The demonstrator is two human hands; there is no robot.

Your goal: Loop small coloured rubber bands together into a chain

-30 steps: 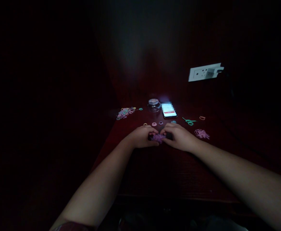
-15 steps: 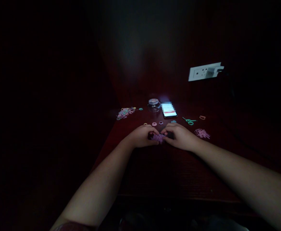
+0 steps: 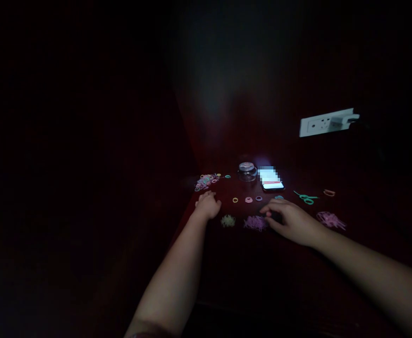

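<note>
Single head-worn view: looks forward and down at left hand (image 3: 207, 206) and right hand (image 3: 287, 221) from middle distance; table (image 3: 244, 267) below, wall (image 3: 241, 75) at far side.

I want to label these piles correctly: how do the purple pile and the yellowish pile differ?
The purple pile looks wider; the yellowish pile looks smaller. The purple pile lies beside the right hand; the yellowish pile lies nearer the left hand. Both are loose heaps on the tabletop.
</note>
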